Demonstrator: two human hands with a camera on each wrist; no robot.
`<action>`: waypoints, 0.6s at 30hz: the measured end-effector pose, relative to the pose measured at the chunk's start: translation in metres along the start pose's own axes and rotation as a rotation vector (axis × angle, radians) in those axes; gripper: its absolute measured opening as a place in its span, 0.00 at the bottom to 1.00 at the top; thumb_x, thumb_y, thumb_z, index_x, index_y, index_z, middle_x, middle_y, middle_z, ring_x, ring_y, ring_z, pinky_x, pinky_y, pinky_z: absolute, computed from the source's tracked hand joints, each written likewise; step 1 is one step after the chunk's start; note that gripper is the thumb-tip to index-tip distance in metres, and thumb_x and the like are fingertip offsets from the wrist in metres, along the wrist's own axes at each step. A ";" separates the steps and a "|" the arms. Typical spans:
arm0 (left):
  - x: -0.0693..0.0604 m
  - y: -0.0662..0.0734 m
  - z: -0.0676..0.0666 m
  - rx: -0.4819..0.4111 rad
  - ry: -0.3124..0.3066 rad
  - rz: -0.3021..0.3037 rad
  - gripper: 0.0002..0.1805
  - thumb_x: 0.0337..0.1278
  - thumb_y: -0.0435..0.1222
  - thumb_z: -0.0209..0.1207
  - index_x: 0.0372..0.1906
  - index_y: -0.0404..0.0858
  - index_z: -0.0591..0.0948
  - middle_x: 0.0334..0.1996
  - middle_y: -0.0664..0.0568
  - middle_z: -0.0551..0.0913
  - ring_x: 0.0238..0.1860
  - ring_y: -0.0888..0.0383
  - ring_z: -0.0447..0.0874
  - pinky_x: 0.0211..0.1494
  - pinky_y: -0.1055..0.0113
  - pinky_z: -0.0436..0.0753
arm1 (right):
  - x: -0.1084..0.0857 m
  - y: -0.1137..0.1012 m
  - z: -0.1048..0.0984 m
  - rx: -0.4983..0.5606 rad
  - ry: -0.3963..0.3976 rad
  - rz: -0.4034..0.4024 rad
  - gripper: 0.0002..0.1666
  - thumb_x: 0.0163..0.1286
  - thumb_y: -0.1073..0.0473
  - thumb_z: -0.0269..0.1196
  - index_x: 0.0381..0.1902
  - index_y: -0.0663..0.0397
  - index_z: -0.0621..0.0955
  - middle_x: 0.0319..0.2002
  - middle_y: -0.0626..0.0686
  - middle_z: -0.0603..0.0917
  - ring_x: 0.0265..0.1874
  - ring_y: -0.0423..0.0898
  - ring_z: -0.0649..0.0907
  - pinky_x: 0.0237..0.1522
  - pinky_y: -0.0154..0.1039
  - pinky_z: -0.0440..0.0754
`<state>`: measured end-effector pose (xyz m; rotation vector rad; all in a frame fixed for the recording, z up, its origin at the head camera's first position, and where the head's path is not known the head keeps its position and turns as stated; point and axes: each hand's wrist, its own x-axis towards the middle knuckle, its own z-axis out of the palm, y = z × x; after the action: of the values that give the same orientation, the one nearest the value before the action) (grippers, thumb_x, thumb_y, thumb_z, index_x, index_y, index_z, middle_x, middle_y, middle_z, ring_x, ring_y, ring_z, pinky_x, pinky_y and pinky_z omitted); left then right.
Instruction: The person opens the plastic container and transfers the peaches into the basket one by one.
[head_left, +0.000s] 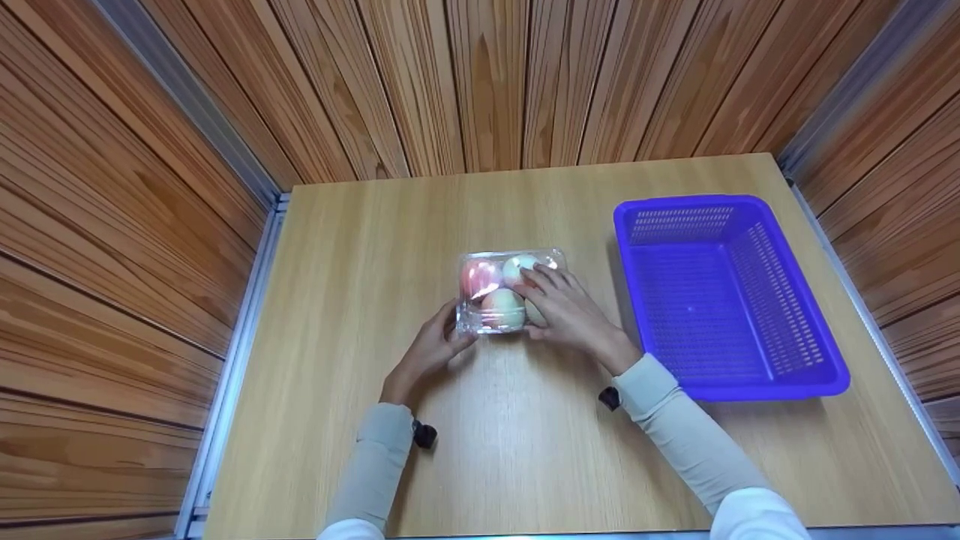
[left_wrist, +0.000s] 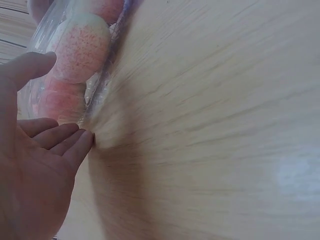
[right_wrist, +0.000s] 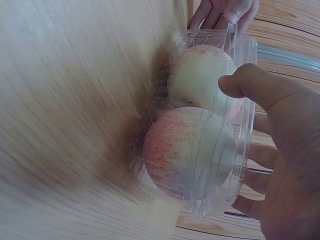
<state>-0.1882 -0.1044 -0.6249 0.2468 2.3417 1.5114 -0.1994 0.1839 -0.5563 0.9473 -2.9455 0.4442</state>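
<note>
A clear plastic clamshell box (head_left: 471, 321) stands on the table in the head view, holding several pink and pale-yellow peaches (head_left: 502, 309). At its left side is my left hand (head_left: 430, 346), fingers extended and thumb apart in the left wrist view; whether it touches the plastic there is hard to tell. My right hand (head_left: 568, 311) lies over the right part of the lid, fingers spread across the top. In the right wrist view the lid and two peaches (right_wrist: 187, 150) show through the front wall, with the right thumb (right_wrist: 250, 85) near the lid's edge.
A purple plastic basket (head_left: 705, 300) with slotted sides and nothing inside stands to the right of the box. The light wooden table (head_left: 360, 262) is bordered by wood-plank walls (head_left: 487, 82) and metal rails (head_left: 232, 375).
</note>
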 end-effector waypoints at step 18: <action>-0.002 -0.004 0.004 -0.051 -0.017 -0.014 0.44 0.76 0.52 0.62 0.87 0.49 0.55 0.86 0.50 0.57 0.87 0.49 0.52 0.88 0.48 0.55 | -0.003 0.001 0.004 -0.203 0.099 -0.121 0.44 0.60 0.48 0.77 0.71 0.56 0.78 0.73 0.64 0.77 0.75 0.67 0.73 0.78 0.63 0.70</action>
<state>-0.1848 -0.1027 -0.6294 0.2290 2.2837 1.5545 -0.1974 0.1850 -0.5610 1.0376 -2.7607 0.1784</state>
